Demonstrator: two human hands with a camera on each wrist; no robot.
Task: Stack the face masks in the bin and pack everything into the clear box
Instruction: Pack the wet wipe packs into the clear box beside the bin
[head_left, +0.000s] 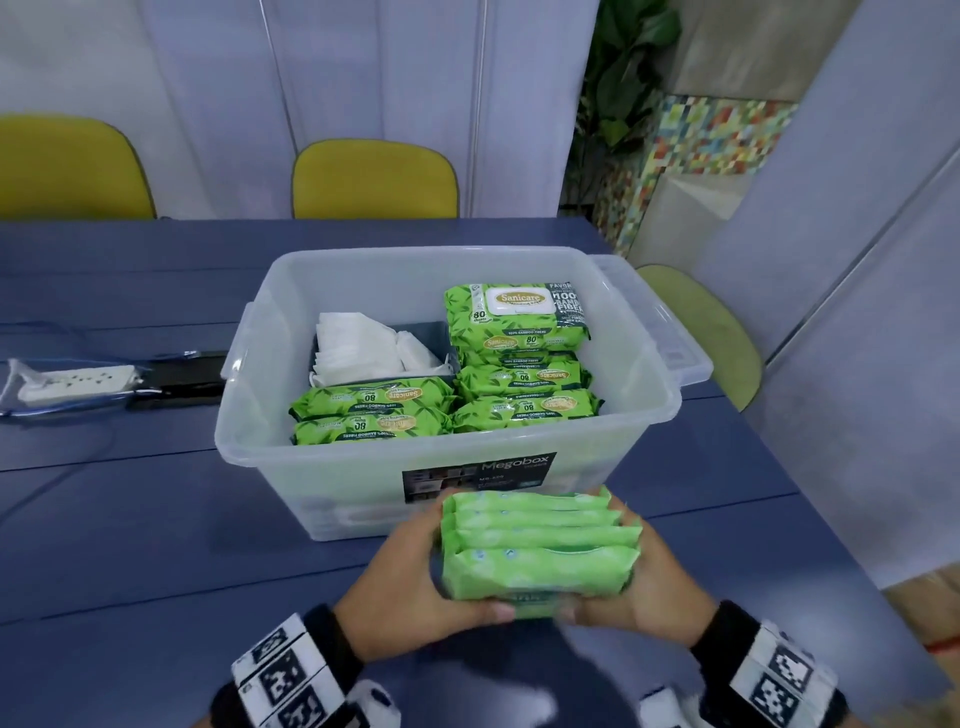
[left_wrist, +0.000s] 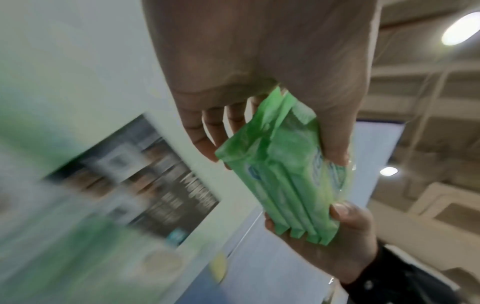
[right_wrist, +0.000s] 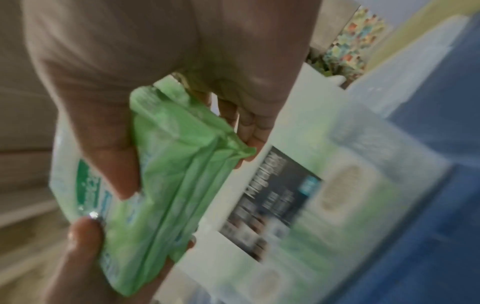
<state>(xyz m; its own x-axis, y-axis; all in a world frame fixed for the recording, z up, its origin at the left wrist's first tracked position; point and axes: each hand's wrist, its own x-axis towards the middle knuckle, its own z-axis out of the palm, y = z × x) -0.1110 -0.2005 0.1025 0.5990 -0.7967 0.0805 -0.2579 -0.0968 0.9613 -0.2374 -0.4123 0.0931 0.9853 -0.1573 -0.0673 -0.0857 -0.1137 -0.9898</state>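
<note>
Both hands are on one bundle (head_left: 537, 545) of small light-green packs, four or so pressed side by side. The left hand (head_left: 410, 587) wraps its fingers round the left end with the thumb on the near edge, and the right hand (head_left: 649, 587) does the same on the other end. My guess is they're squeezing from both sides so the loose packs stay lined up as one block instead of sliding apart.

The bundle sits above the blue surface (head_left: 156, 519), with the clear box (head_left: 363, 499) just past the fingertips. Inside it, off to the front-left of the hands, there's a grey bin (head_left: 431, 338) with the white masks (head_left: 358, 345) piled in it, looking a bit messy and not squared up. Ahead of the hands and to the front-right are the big green wipes packs (head_left: 514, 374), mostly standing on edge with one lying flat on top, probably to save floor space.

So it looks like packing is mostly done, and this bundle probably goes in next, either into some gap or on top of the wipes. Wrist views are blurry, so not much extra detail there.
</note>
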